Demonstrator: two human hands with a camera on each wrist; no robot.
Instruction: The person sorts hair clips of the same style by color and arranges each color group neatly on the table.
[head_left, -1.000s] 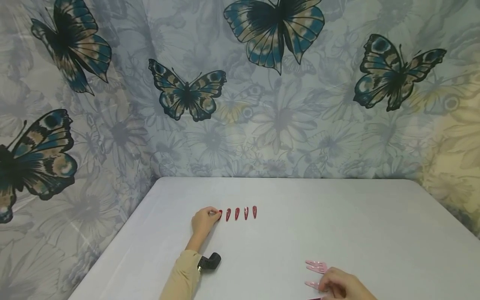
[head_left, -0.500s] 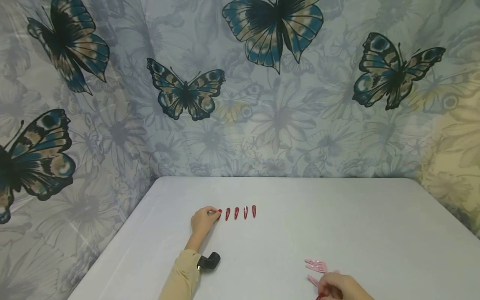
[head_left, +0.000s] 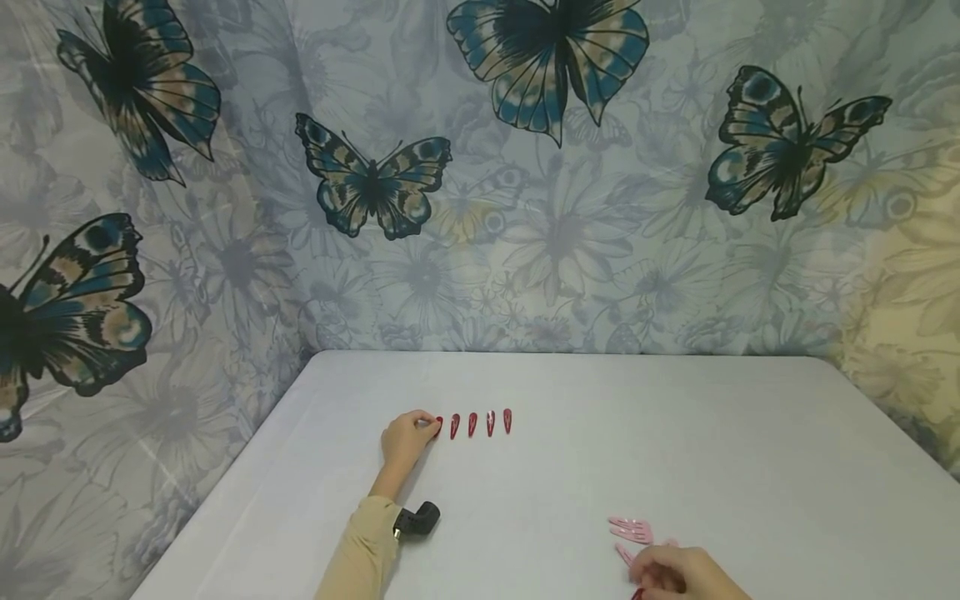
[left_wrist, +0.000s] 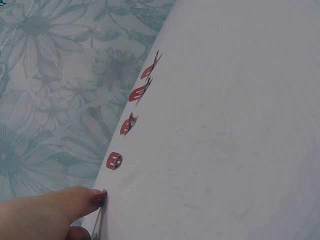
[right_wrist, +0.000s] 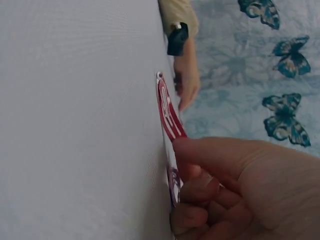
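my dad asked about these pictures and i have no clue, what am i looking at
No robot here: a person works bare-handed. The wide picture comes from a camera worn on the head, the other two from a camera on each wrist; the black gadget looks like one. On the white table, four red hair clips lie in a row, and the left hand pinches a fifth clip at the row's left end. The right hand holds a separate red clip by one end, seen best from that wrist's own camera. Pink clips lie beside that hand.
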